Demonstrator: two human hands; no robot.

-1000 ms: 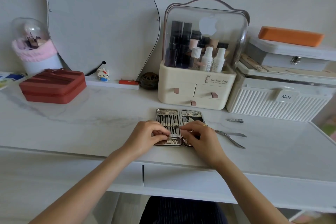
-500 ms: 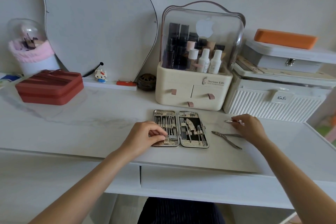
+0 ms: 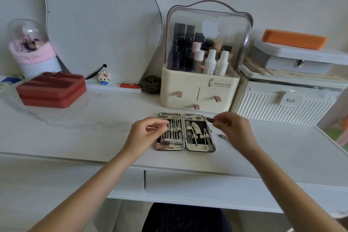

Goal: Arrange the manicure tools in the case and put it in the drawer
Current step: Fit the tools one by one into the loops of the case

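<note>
An open metal manicure case (image 3: 185, 148) lies flat on the white desk, with several steel tools strapped into both halves. My right hand (image 3: 235, 128) pinches a small nail clipper (image 3: 210, 119) above the case's upper right corner. My left hand (image 3: 146, 132) hovers at the case's left edge with fingers loosely curled and nothing in them. A pair of nippers (image 3: 223, 136) lies on the desk right of the case, mostly hidden behind my right hand. The desk drawers (image 3: 197, 184) below the front edge are closed.
A cream cosmetics organiser (image 3: 199, 92) stands just behind the case. Beside it, on the right, is a white ribbed box (image 3: 282, 107) with stacked boxes on top. A red zip case (image 3: 51, 89) sits far left, near a brush holder (image 3: 32, 51). A mirror (image 3: 98, 21) leans on the wall.
My right hand picked the small clipper up from the desk on the right and carried it left over the case. My left hand lifted off the case's lower left.
</note>
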